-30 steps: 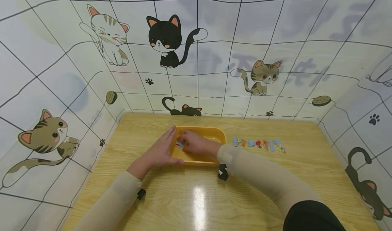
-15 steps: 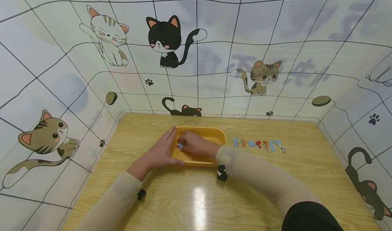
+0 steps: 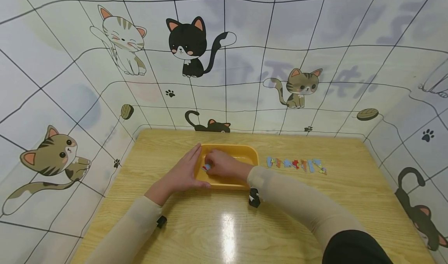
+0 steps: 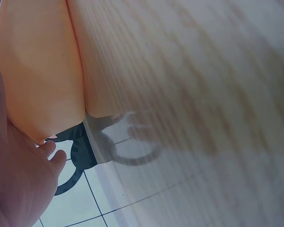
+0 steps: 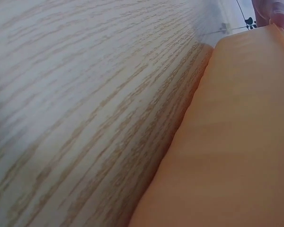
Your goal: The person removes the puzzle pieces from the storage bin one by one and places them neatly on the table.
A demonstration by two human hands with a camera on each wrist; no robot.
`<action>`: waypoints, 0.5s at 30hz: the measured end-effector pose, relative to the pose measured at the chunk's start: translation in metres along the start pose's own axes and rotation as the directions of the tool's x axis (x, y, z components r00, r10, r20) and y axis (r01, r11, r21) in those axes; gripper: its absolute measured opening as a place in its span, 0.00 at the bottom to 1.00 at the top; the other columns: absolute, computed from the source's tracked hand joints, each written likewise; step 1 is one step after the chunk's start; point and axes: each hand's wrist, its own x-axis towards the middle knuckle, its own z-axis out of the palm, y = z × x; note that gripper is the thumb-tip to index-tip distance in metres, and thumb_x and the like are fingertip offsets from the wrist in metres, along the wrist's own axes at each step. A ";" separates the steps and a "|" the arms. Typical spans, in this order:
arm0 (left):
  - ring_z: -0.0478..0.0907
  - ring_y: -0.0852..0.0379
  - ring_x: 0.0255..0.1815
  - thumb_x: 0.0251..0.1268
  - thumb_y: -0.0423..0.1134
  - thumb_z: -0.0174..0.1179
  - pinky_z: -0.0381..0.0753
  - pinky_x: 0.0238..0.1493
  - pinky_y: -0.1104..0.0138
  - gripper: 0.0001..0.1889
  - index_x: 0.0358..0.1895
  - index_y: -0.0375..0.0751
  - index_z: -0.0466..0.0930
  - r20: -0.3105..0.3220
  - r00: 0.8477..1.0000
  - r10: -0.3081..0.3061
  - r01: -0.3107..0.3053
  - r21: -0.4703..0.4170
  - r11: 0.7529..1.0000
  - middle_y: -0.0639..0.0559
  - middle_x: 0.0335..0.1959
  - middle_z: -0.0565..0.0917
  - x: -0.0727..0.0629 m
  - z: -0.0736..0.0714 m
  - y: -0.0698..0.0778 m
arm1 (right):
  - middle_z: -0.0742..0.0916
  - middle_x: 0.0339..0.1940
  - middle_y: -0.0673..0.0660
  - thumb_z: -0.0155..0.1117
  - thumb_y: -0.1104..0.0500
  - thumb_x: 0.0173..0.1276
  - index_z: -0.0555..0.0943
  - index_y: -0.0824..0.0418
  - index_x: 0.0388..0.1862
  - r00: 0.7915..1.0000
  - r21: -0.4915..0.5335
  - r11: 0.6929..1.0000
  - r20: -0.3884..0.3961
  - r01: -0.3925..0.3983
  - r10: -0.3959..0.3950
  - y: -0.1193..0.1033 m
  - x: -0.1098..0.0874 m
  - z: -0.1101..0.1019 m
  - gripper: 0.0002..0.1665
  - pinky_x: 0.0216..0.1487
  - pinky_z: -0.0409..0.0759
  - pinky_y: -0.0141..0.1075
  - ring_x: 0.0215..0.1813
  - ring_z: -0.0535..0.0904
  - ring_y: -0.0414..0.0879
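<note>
A shallow yellow-orange plastic tray (image 3: pixel 241 186) stands on the wooden table. My left hand (image 3: pixel 180 174) holds its left end, fingers stretched along the left wall toward the back corner and thumb on the front rim. In the left wrist view, part of that hand (image 4: pixel 19 179) shows beside the tray's wall (image 4: pixel 42 66). Inside the tray, my right hand (image 3: pixel 224 163) has its fingers curled down at a small flat blue piece (image 3: pixel 206 167) with red and white on it. The fingertips are partly hidden behind the hand. The right wrist view shows mostly the tray's outer wall (image 5: pixel 227 142).
Right of the tray, several small flat cut-out pieces (image 3: pixel 295 164) in blue, red, orange and yellow lie in a row. The wooden table (image 3: pixel 196 233) ends at walls with printed cats (image 3: pixel 189 42) behind and at both sides.
The right hand and the small blue piece at its fingertips have shifted slightly inside the tray. The left hand and the row of pieces stay where they were.
</note>
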 end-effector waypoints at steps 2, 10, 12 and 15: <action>0.41 0.44 0.93 0.50 0.84 0.73 0.52 0.88 0.47 0.80 0.92 0.35 0.40 0.000 1.000 -0.003 0.003 0.000 1.000 0.45 0.94 0.40 0.000 0.001 0.000 | 0.85 0.41 0.50 0.79 0.59 0.70 0.87 0.61 0.48 1.000 0.017 1.000 0.004 -0.012 0.012 0.000 -0.002 -0.002 0.12 0.51 0.80 0.38 0.45 0.78 0.45; 0.43 0.43 0.93 0.49 0.84 0.73 0.53 0.88 0.46 0.80 0.92 0.34 0.40 -0.008 1.000 0.003 -0.003 -0.003 1.000 0.44 0.94 0.41 0.000 0.000 0.001 | 0.87 0.37 0.45 0.79 0.55 0.72 0.83 0.55 0.47 0.999 0.164 0.986 -0.005 -0.039 0.040 0.005 -0.013 -0.009 0.13 0.45 0.84 0.35 0.41 0.82 0.42; 0.44 0.41 0.93 0.49 0.82 0.75 0.55 0.88 0.45 0.80 0.91 0.33 0.41 -0.017 1.000 0.014 -0.014 -0.010 1.000 0.42 0.94 0.42 0.000 0.000 0.001 | 0.88 0.39 0.46 0.79 0.55 0.72 0.83 0.56 0.48 0.999 0.170 0.985 -0.027 -0.023 0.028 0.005 -0.015 -0.013 0.14 0.46 0.84 0.35 0.41 0.83 0.42; 0.45 0.39 0.92 0.49 0.81 0.76 0.55 0.87 0.44 0.80 0.91 0.31 0.42 -0.027 0.999 0.024 -0.025 -0.016 1.000 0.41 0.94 0.43 0.000 0.000 0.001 | 0.88 0.41 0.47 0.80 0.54 0.71 0.83 0.57 0.51 0.998 0.160 0.987 -0.062 -0.002 0.012 0.004 -0.020 -0.018 0.16 0.46 0.84 0.34 0.41 0.82 0.41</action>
